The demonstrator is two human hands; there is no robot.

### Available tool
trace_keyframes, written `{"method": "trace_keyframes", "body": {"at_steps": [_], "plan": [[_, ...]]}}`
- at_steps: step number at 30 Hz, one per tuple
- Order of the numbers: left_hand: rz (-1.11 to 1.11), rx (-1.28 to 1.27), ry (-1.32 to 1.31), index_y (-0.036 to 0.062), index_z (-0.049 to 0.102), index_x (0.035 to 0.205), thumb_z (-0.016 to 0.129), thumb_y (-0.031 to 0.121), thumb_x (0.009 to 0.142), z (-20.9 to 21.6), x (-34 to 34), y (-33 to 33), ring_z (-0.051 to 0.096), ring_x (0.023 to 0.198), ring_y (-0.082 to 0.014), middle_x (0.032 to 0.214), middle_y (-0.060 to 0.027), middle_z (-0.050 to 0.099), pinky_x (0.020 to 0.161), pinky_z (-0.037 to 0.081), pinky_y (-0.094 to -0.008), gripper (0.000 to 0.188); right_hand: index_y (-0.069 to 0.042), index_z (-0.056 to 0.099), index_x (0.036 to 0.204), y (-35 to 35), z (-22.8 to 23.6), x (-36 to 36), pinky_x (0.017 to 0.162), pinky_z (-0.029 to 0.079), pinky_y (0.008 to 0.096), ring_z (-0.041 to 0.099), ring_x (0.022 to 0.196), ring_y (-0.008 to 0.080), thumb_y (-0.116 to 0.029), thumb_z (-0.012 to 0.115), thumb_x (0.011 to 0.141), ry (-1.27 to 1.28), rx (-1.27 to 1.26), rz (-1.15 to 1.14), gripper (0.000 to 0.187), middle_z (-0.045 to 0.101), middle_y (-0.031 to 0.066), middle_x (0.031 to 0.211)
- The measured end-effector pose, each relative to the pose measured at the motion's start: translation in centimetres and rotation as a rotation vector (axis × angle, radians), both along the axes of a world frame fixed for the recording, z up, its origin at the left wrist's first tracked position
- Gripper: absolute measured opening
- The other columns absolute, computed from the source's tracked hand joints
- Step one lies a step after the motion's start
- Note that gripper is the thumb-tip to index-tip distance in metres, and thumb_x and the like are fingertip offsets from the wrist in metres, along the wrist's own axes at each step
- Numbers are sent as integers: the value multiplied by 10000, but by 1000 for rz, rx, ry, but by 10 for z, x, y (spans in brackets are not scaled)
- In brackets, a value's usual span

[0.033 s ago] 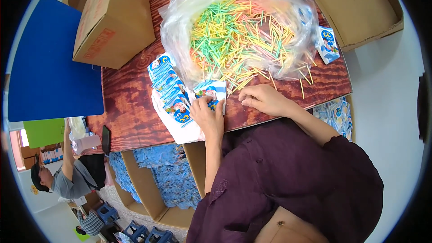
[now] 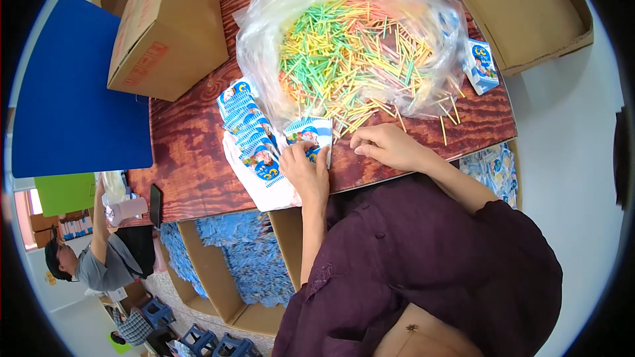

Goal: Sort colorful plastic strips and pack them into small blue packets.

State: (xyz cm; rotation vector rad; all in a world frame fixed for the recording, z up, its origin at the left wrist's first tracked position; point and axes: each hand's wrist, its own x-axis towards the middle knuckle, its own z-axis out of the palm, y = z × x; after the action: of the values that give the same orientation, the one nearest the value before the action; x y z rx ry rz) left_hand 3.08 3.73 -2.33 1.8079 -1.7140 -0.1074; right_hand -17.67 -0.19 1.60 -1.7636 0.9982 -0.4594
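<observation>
A clear plastic bag (image 2: 264, 33) lies open on the red-brown wooden table (image 2: 192, 152), full of green, yellow and orange sticks (image 2: 344, 53). My left hand (image 2: 305, 173) grips a small blue-and-white packet (image 2: 311, 133) at the bag's near edge. A fanned row of the same packets (image 2: 248, 125) lies just left of it on a white sheet (image 2: 261, 192). My right hand (image 2: 391, 147) rests on the table with its fingers curled together, beside loose sticks (image 2: 446, 116). Whether it pinches any stick is hidden.
A closed cardboard box (image 2: 165, 33) and a blue board (image 2: 73, 92) stand at the left. A flat cardboard tray (image 2: 529, 6) and one packet (image 2: 481, 63) lie at the back right. Cartons of blue packets (image 2: 245, 271) sit below the table edge. Another person (image 2: 92, 258) sits at the lower left.
</observation>
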Motion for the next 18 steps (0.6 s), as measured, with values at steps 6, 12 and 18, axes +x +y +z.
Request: {"method": "trace_keyframes", "body": {"at_steps": [6,12,18], "plan": [[2,-37,36,61,580,873,711,145,767,-10,2,1,515,862,-291,875,-86,572,778,367,-391,189,-13,609,962,6,-11,-1,717,494,332,654,790,210,-142,567,881,-26,-30,-20,157,668,106,852],[-36,-65,171,37,609,802,672,58,786,-13,11,3,535,801,-275,801,-83,583,749,387,-383,69,-7,611,951,12,-11,-2,697,494,318,648,748,181,-159,571,884,-52,-18,-25,171,661,99,815],[-90,-322,-84,64,655,819,679,33,754,27,-9,19,527,833,-275,847,-72,592,795,396,-415,76,-16,613,954,8,-10,9,571,473,226,578,673,76,-256,550,941,-424,461,-165,248,617,20,773]]}}
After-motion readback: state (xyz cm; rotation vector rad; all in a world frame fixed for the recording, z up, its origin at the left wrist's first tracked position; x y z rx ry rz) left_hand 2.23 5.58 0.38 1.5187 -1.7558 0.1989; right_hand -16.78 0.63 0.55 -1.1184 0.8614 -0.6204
